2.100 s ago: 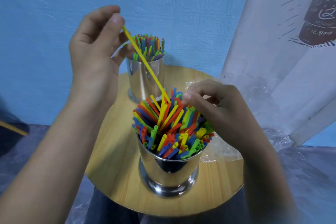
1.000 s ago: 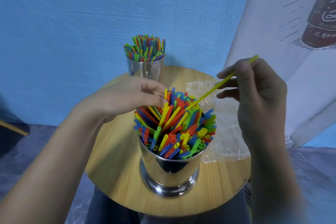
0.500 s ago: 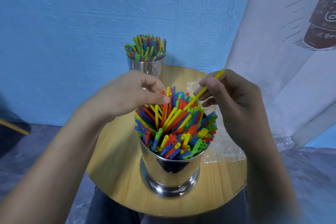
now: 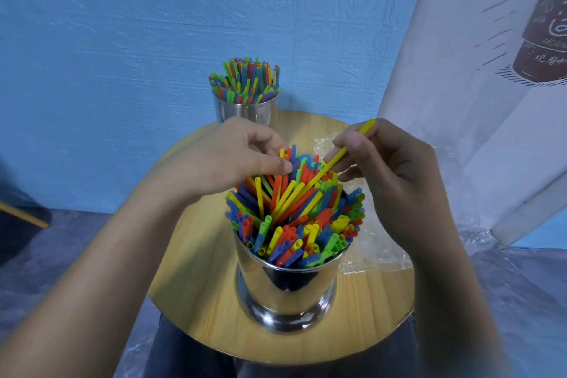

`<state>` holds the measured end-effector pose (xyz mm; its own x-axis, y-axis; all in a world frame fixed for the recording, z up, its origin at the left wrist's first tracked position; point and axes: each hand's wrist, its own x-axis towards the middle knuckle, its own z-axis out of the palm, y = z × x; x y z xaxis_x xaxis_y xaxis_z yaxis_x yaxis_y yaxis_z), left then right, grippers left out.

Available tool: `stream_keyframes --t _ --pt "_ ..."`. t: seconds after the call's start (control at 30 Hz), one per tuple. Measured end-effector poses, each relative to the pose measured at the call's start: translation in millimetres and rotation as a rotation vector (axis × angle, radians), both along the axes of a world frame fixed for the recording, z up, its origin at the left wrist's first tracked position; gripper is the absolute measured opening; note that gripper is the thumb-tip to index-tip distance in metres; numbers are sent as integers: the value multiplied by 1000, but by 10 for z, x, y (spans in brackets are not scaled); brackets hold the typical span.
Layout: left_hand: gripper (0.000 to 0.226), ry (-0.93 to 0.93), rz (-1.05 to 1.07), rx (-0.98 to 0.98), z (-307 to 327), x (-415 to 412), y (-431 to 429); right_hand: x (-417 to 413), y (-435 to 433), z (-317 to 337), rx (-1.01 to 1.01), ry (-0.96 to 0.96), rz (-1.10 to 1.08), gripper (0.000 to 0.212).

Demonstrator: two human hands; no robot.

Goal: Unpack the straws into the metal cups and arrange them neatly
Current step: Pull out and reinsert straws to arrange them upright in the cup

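A shiny metal cup (image 4: 285, 291) stands near me on the round wooden table (image 4: 199, 301), packed with coloured straws (image 4: 294, 218) that lean in all directions. My right hand (image 4: 389, 175) pinches one yellow straw (image 4: 343, 152), its lower end slanting down among the others in that cup. My left hand (image 4: 233, 159) rests on the far left side of the bundle, its fingertips pressed against the straw tops. A second metal cup (image 4: 245, 110) at the back of the table holds more coloured straws (image 4: 245, 80), standing upright.
Crumpled clear plastic wrapping (image 4: 377, 248) lies on the table's right side, behind and beside the near cup. A blue wall rises behind the table. A white printed sheet (image 4: 491, 70) hangs at the right. My lap shows below the table's front edge.
The yellow straw passed from my left hand to my right, which has since lowered it deeper into the near cup. My left hand dropped onto the bundle's far left side.
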<state>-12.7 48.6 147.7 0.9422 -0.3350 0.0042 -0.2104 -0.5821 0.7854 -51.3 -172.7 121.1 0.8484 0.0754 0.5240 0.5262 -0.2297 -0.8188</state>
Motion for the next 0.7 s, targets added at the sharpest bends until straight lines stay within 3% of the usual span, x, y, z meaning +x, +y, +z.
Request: stream_keyframes --t 0.37,0.7 --pt "3 40 -1 -42 32 -8 11 8 4 -12 3 16 3 21" --pt "8 13 -37 2 40 26 23 2 5 -8 -9 17 1 22"
